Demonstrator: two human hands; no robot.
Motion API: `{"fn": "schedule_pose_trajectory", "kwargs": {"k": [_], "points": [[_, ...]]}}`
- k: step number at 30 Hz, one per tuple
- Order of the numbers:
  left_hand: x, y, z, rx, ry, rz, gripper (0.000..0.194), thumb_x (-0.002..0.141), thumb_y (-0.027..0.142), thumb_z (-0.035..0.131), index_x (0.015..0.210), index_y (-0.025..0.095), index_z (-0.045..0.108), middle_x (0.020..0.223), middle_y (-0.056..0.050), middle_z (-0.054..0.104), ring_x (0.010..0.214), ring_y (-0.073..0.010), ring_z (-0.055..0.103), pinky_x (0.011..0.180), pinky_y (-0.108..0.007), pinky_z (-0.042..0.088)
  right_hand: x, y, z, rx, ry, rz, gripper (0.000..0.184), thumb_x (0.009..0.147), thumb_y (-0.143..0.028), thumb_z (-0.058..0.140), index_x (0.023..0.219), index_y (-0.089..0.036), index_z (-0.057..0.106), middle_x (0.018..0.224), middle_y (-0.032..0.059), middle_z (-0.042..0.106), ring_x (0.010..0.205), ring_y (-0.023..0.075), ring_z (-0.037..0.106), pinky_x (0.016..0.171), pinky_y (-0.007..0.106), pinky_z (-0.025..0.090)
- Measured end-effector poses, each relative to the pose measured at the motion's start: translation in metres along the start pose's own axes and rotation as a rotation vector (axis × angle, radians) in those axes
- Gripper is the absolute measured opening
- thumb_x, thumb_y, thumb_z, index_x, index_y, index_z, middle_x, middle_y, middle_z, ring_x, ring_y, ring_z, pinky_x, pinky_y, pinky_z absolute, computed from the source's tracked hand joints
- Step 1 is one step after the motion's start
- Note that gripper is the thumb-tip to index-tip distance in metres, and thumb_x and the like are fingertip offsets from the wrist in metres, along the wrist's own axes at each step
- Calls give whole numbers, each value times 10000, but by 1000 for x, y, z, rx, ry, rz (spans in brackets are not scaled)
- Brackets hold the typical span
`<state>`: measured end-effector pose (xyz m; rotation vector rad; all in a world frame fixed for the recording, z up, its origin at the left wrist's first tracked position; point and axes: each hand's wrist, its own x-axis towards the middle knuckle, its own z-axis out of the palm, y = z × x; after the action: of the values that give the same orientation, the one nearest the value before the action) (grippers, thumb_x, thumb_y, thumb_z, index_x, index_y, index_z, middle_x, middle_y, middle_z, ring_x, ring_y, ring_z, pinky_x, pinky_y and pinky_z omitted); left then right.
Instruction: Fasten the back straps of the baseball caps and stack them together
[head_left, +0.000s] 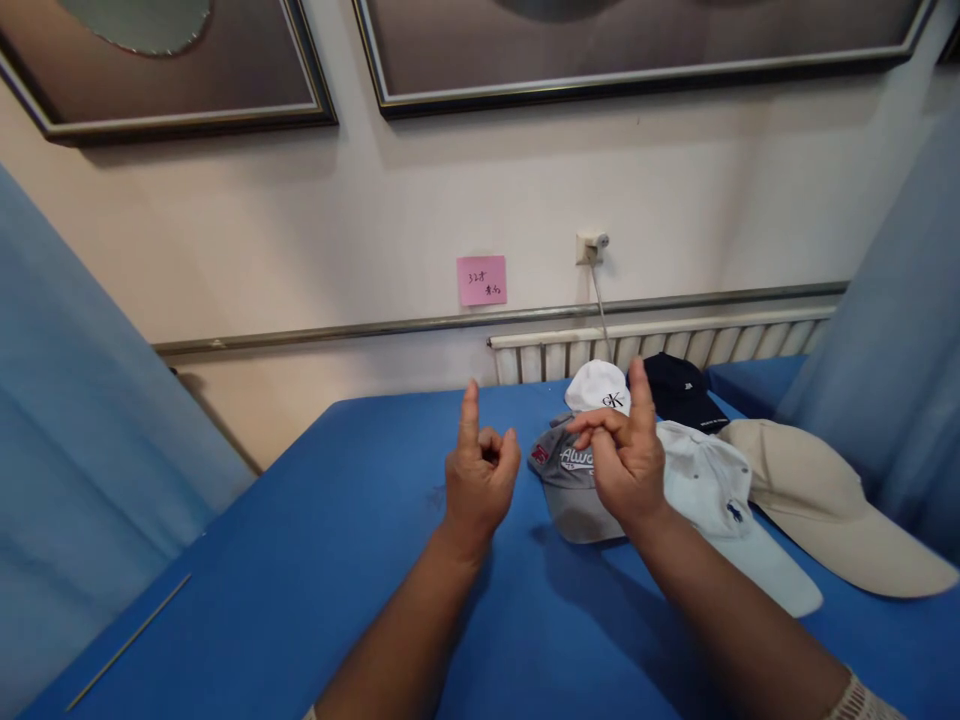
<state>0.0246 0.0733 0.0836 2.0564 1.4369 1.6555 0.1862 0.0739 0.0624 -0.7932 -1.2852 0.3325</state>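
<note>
My left hand (480, 480) is raised above the blue table, index finger pointing up and the other fingers curled, with nothing in it. My right hand (628, 450) also has its index finger up, its other fingers bent toward the left; it too is bare. Behind the right hand, and partly covered by it, lies a grey cap (577, 505) with white lettering. A pale blue cap (709, 480) sits just right of that hand. Farther back are a white cap (596, 385) and a dark navy cap (679, 392). A beige cap (810, 490) with a long brim lies at the right.
A blue covered table (337, 560) stretches beneath both hands. On its left lies a thin stick (127, 642). Blue curtains (82, 400) hang at both sides. Along the wall run a metal pipe (360, 330) and a radiator (712, 345), near a pink note (481, 281) and a plugged socket (590, 249).
</note>
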Motion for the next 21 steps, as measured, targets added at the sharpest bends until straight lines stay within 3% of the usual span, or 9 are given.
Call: {"fn": "schedule_pose_trajectory", "kwargs": {"k": [4, 10, 21], "points": [[13, -16, 3, 172, 75, -25, 797, 858, 238, 490, 1525, 161, 61, 545, 96, 440, 482, -95, 412, 582, -211, 376, 11, 10, -11, -303, 56, -29, 837, 774, -116, 417, 1527, -216, 64, 700, -42, 654, 560, 152, 585, 657, 307, 520], [40, -55, 6, 409, -50, -154, 846, 805, 176, 482, 1525, 140, 40, 509, 83, 472, 475, -123, 445, 548, -226, 319, 32, 55, -26, -706, 16, 165, 813, 753, -158, 412, 1518, -122, 138, 575, -17, 590, 587, 215, 586, 624, 311, 462], [35, -59, 17, 445, -124, -248, 859, 798, 164, 490, 1527, 156, 34, 518, 80, 510, 487, -121, 470, 555, -234, 314, 26, 75, -21, -796, -45, 161, 731, 777, -188, 378, 1491, -116, 240, 597, 26, 594, 581, 243, 565, 601, 321, 433]]}}
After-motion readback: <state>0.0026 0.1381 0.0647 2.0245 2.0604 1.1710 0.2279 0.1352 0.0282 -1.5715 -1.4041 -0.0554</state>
